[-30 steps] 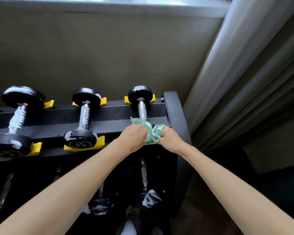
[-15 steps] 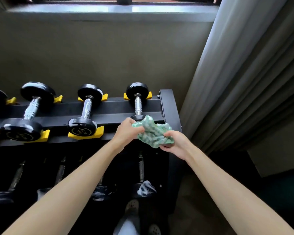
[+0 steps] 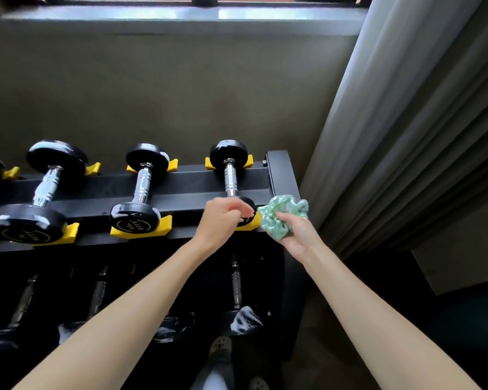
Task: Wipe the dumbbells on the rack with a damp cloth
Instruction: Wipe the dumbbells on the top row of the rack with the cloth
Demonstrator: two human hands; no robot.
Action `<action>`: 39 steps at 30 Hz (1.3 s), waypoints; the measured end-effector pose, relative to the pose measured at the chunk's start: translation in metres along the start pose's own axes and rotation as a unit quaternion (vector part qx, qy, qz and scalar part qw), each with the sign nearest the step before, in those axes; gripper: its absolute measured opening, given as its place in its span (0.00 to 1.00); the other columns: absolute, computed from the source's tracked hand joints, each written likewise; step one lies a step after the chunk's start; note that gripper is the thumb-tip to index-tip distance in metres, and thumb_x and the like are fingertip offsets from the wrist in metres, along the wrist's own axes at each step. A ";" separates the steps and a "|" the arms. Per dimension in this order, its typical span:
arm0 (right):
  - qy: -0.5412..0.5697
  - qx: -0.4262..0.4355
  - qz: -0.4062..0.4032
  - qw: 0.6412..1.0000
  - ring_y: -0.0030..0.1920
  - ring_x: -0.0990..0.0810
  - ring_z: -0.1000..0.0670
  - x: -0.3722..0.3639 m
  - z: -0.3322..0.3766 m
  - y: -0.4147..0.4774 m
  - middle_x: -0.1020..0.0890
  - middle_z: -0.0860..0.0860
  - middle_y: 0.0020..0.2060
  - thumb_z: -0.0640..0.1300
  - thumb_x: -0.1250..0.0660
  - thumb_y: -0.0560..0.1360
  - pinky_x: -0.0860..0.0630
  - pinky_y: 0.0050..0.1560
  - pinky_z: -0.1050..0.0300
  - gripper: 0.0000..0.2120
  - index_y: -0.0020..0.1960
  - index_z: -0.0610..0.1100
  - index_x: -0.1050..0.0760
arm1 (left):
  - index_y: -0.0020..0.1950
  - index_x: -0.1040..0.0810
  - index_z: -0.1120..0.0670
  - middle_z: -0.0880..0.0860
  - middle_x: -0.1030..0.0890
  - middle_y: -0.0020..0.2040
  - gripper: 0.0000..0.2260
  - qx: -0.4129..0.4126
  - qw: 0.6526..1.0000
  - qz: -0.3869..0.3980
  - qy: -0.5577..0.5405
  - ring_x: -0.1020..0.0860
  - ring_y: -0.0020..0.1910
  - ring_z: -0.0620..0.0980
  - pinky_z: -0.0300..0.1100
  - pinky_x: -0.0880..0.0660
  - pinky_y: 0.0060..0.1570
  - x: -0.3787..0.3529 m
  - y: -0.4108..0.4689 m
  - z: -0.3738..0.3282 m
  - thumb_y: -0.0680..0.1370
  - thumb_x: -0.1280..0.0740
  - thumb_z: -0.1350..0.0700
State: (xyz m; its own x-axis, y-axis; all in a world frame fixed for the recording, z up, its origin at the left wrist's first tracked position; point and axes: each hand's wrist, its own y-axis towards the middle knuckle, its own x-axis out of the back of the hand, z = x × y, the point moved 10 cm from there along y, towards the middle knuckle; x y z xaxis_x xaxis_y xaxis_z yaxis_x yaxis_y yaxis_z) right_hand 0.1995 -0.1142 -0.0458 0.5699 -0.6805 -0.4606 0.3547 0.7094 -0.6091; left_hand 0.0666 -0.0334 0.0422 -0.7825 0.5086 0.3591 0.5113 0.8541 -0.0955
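Note:
Black dumbbells with chrome handles lie in yellow cradles on the top tier of a black rack (image 3: 186,180). The rightmost dumbbell (image 3: 230,175) has its near head partly hidden behind my left hand (image 3: 223,218), whose fingers are curled with nothing seen in them. My right hand (image 3: 296,235) grips a crumpled green and white cloth (image 3: 282,213) just right of that near head, at the rack's right end. A middle dumbbell (image 3: 141,190) and a larger left dumbbell (image 3: 44,192) lie further left.
A grey curtain (image 3: 406,122) hangs close to the right of the rack. A beige wall (image 3: 166,94) and window sill stand behind it. More dumbbells (image 3: 235,288) lie on the dark lower tier. My shoes (image 3: 220,344) show at the bottom.
Both hands held the cloth on the rightmost dumbbell's near head. My right hand has since pulled the cloth off to the right, and my left hand has let go of it.

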 end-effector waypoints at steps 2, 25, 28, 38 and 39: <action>-0.084 0.059 -0.105 0.989 0.51 0.21 0.44 0.014 0.008 0.012 0.22 0.42 0.53 0.32 0.36 0.75 0.23 0.53 0.48 0.17 0.63 0.37 0.32 | 0.46 0.18 0.59 0.55 0.18 0.45 0.15 0.015 0.997 -0.065 0.035 0.20 0.45 0.48 0.44 0.22 0.52 0.024 0.012 0.017 0.73 0.43 0.70; -0.794 0.508 0.175 0.285 0.66 0.29 0.35 -0.102 -0.033 -0.003 0.30 0.40 0.69 0.28 0.30 0.64 0.22 0.56 0.44 0.25 0.60 0.41 0.23 | 0.63 0.29 0.66 0.59 0.22 0.55 0.18 0.252 0.959 -0.055 -0.116 0.24 0.55 0.52 0.40 0.26 0.55 0.040 0.039 0.124 0.75 0.47 0.74; -0.811 0.482 0.149 0.296 0.65 0.28 0.36 -0.077 -0.018 0.002 0.29 0.40 0.68 0.28 0.28 0.62 0.19 0.51 0.48 0.20 0.53 0.40 0.19 | 0.61 0.27 0.65 0.58 0.22 0.52 0.15 0.247 0.962 -0.064 -0.101 0.23 0.52 0.51 0.38 0.24 0.51 0.038 0.041 0.121 0.77 0.43 0.71; -0.548 0.227 -0.103 0.798 0.51 0.25 0.43 -0.016 0.070 0.038 0.22 0.45 0.49 0.27 0.44 0.69 0.30 0.51 0.55 0.19 0.53 0.40 0.22 | 0.51 0.24 0.64 0.61 0.20 0.42 0.10 0.274 0.955 -0.093 -0.068 0.19 0.43 0.57 0.45 0.21 0.47 0.059 0.059 0.118 0.75 0.43 0.67; -0.478 0.195 -0.100 0.851 0.48 0.25 0.45 -0.019 0.070 0.045 0.22 0.46 0.44 0.27 0.43 0.70 0.29 0.47 0.56 0.17 0.51 0.40 0.22 | 0.52 0.24 0.64 0.61 0.20 0.41 0.10 0.270 0.957 -0.088 -0.061 0.19 0.42 0.57 0.45 0.20 0.46 0.060 0.065 0.115 0.75 0.43 0.67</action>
State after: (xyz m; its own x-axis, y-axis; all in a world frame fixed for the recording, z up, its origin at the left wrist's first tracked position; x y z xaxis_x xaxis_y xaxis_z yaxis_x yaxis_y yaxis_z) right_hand 0.2565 -0.0565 -0.0195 0.7457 -0.4660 0.4761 0.6276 0.7313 -0.2672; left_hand 0.0117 0.0653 -0.0495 -0.8926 0.3316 0.3053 0.1349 0.8428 -0.5211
